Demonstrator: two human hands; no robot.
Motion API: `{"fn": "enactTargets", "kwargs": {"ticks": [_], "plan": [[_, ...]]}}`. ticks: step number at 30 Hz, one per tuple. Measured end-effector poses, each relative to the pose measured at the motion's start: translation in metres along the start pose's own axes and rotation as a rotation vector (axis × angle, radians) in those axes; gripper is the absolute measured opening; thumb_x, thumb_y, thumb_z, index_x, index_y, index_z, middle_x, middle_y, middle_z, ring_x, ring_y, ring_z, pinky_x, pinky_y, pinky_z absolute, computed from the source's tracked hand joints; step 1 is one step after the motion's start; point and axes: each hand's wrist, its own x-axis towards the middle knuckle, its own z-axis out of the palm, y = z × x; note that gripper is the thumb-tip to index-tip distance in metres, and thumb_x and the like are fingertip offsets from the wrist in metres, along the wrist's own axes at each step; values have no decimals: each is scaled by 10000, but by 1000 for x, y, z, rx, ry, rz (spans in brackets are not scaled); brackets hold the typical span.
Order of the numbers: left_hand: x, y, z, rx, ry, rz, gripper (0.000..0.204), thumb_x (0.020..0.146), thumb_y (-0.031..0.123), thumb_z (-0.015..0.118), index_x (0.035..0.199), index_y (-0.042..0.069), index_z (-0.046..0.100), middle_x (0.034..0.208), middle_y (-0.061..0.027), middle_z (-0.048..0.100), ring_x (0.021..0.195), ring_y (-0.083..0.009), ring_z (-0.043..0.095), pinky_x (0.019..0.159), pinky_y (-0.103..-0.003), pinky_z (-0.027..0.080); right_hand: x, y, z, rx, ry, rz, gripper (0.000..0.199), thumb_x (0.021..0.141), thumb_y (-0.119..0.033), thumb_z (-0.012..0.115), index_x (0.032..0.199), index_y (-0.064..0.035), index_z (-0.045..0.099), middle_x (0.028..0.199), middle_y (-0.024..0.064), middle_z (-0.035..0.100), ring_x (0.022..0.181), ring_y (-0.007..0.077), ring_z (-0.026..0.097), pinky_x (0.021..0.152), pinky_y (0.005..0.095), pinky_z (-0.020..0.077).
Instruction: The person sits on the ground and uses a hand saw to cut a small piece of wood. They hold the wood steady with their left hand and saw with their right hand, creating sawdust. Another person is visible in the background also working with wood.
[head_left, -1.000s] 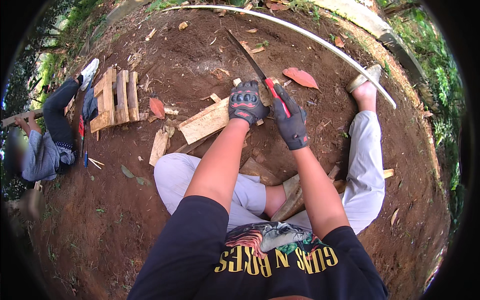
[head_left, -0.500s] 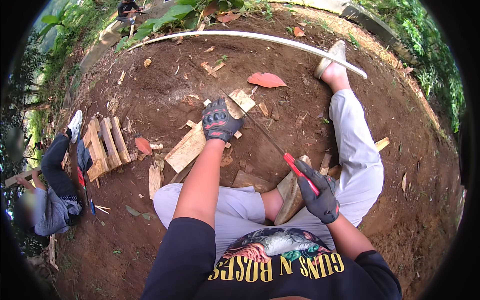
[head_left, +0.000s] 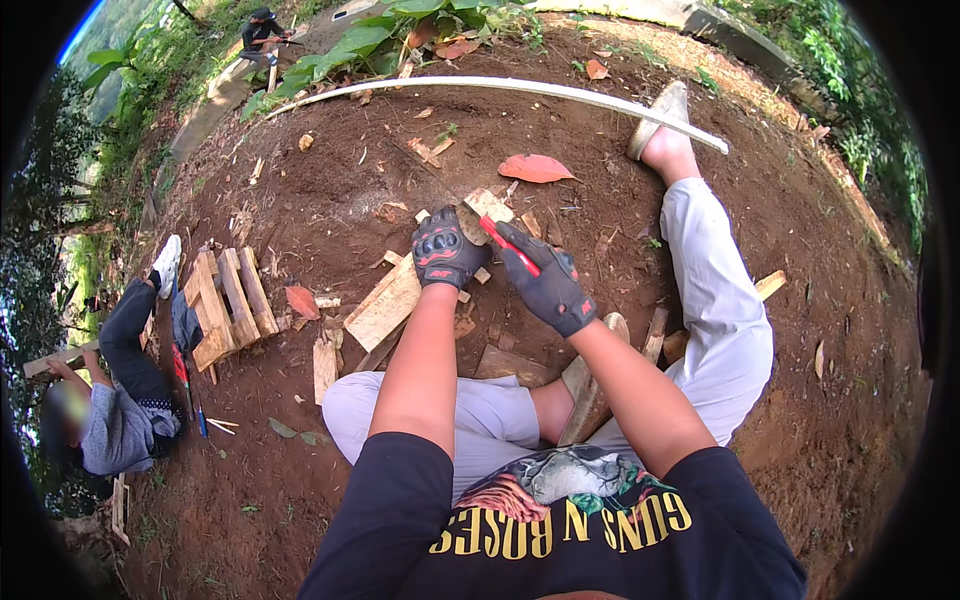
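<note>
My left hand (head_left: pixel 446 250), in a black glove with red trim, is closed over a pale wooden plank (head_left: pixel 386 306). The plank lies slanted on the ground ahead of my crossed leg, over smaller wood pieces. In my right hand (head_left: pixel 548 278), gloved the same way, is the red handle of a hand saw (head_left: pixel 489 232). Its thin dark blade runs up and left past the plank's far end (head_left: pixel 490 205), close beside my left knuckles. How deep the blade sits in the wood I cannot tell.
A long thin white strip (head_left: pixel 520 87) arcs across the far ground, under my outstretched foot (head_left: pixel 655 118). A small slatted wooden piece (head_left: pixel 235 305) lies left, near a seated person (head_left: pixel 125 420). Wood scraps (head_left: pixel 510 366) and a red leaf (head_left: pixel 537 168) are scattered about.
My right hand has pushed the saw forward and left, bringing the handle up near the plank and my left hand. My left hand stays on the plank.
</note>
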Motion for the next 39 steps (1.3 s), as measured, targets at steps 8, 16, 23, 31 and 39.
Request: {"fn": "enactTargets", "kwargs": {"ticks": [8, 16, 23, 31, 39], "plan": [[-4, 13, -5, 9, 1, 18, 926, 759, 542, 910, 1472, 31, 613, 1399, -203, 696, 1327, -381, 664, 1141, -492, 527, -176, -80, -144, -233, -38, 119, 415, 1071, -183, 674, 1469, -71, 711, 1350, 208, 775, 1239, 360, 765, 1053, 427, 586], [-1, 4, 5, -48, 55, 57, 877, 767, 549, 883, 1426, 14, 661, 1325, -206, 727, 1249, -374, 704, 1125, -492, 519, -28, -13, -56, -93, -27, 97, 383, 1069, -176, 685, 1439, -98, 744, 1344, 194, 783, 1217, 344, 782, 1043, 422, 595], [-2, 0, -1, -14, 51, 6, 970, 800, 627, 874, 1492, 1, 607, 1383, -236, 707, 1302, -391, 685, 1124, -502, 536, -17, -2, 7, -29, 64, -114, 449, 1085, -205, 658, 1529, -145, 671, 1424, 239, 721, 1289, 406, 719, 1070, 450, 578], [-10, 21, -4, 127, -4, 92, 1124, 756, 677, 881, 1599, 21, 532, 1538, -219, 639, 1414, -377, 635, 1207, -495, 484, -47, -4, -25, 9, 44, -19, 467, 1106, -272, 622, 1555, -143, 639, 1469, 223, 699, 1335, 403, 690, 1114, 472, 553], [-17, 13, 6, 73, 136, 6, 967, 811, 589, 860, 1544, 29, 571, 1445, -220, 675, 1354, -388, 648, 1156, -496, 504, -25, -10, -24, 51, -4, 41, 475, 1092, -266, 643, 1549, -137, 646, 1461, 212, 709, 1320, 393, 703, 1105, 448, 562]]}}
